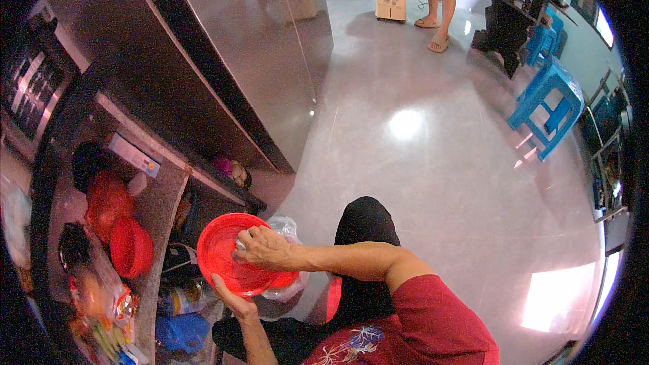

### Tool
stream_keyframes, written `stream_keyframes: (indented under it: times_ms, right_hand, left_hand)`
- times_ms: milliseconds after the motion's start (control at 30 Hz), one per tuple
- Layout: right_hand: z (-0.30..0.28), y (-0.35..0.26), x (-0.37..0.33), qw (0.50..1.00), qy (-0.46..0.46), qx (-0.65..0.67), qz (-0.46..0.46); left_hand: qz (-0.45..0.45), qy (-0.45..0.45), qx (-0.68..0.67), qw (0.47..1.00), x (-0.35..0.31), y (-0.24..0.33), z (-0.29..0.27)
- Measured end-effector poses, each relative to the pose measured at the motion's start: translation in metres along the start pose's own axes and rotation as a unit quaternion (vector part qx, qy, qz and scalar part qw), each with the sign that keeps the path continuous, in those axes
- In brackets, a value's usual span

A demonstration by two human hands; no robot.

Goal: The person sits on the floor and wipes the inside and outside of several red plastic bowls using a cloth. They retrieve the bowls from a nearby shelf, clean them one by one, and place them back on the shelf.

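A round red plastic bowl [218,249] is tilted toward me in front of the cabinet. My left hand [234,299] grips its near rim, thumb over the edge and the other fingers hidden behind the wall. Inside the bowl, my right hand [265,247] is closed, with a small pale greyish bit showing at its fingers that I cannot make out. Just behind the bowl is a clear plastic bag [286,228], with another red thing [280,287] partly visible at it.
Open cabinet shelves at the left hold a red bowl [130,247], a red bag [108,196], a blue bag [181,331] and packets. A steel-fronted tall cabinet [270,40] stands beyond. Blue stools [551,105] are at right; a person's legs [443,0] stand far back beside an air cooler [391,0].
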State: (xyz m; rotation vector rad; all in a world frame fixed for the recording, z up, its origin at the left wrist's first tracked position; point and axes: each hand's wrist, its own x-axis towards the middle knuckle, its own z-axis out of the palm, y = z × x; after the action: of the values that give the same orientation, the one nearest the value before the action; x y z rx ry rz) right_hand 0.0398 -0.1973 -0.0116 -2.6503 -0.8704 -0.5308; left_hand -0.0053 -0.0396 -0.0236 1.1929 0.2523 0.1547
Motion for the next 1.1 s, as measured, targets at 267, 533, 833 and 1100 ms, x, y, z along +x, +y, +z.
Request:
stream_keyframes:
  times_ms: [267, 533, 833, 1100]
  right_hand:
    - [0.015, -0.016, 0.008, 0.902, -0.314, 0.236, -0.179]
    - [-0.04, -0.012, 0.008, 0.901, -0.351, 0.235, -0.097]
    - [-0.025, 0.006, 0.011, 0.83, -0.285, 0.469, -0.104]
    - [-0.047, 0.019, 0.007, 0.761, -0.277, 0.582, -0.071]
  left_hand:
    - [0.035, 0.001, 0.065, 0.997, 0.008, -0.021, -0.01]
    - [-0.037, -0.039, 0.031, 0.998, 0.011, -0.035, -0.022]
    - [0.003, -0.114, 0.1, 0.988, 0.022, -0.075, -0.068]
    - [-0.021, -0.105, 0.135, 0.985, 0.031, -0.094, -0.094]
